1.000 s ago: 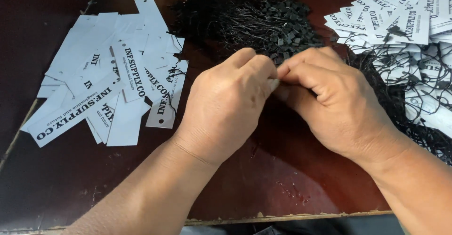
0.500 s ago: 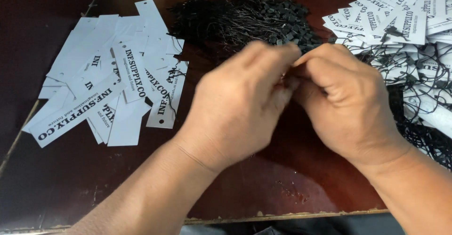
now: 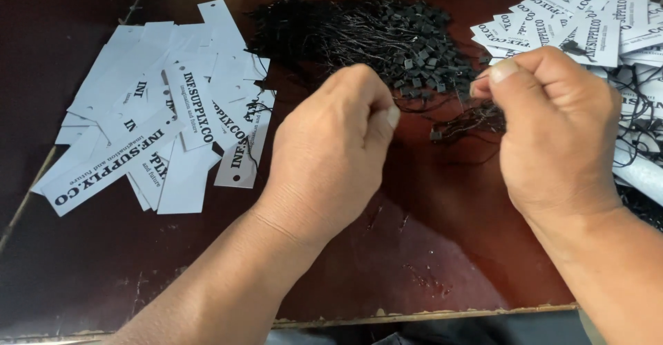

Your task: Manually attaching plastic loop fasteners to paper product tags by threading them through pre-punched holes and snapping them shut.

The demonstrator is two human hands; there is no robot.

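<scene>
The worktop [image 3: 428,262] is a dark reddish-brown surface with a worn front edge.

At the far left lies a loose pile of white paper tags [image 3: 159,124], fanned flat and overlapping, each with dark print and a punched hole. One tag at the pile's right edge has a thin black string through it.

The left hand [image 3: 331,158] is right of this pile, apart from it, raised over the worktop. Its fingers are curled in, thumb tip pressed to the forefinger. What the pinch holds cannot be told; nothing shows between the fingertips.

Behind and between the two hands lies a heap of black strings [image 3: 373,37] with small square black fasteners, tangled together. It lies just beyond the left hand's knuckles.

A small bundle of black strings [image 3: 469,124] trails from this heap toward the right hand, one square fastener at its near end resting on the worktop.

The right hand [image 3: 552,131] is closed in a pinch, thumb against forefinger, gripping the top of that small bundle. The two hands are apart, with bare worktop between them.

At the far right, behind the right hand, lies a second pile of tags with strings attached [image 3: 601,27], tangled in black cord.
</scene>
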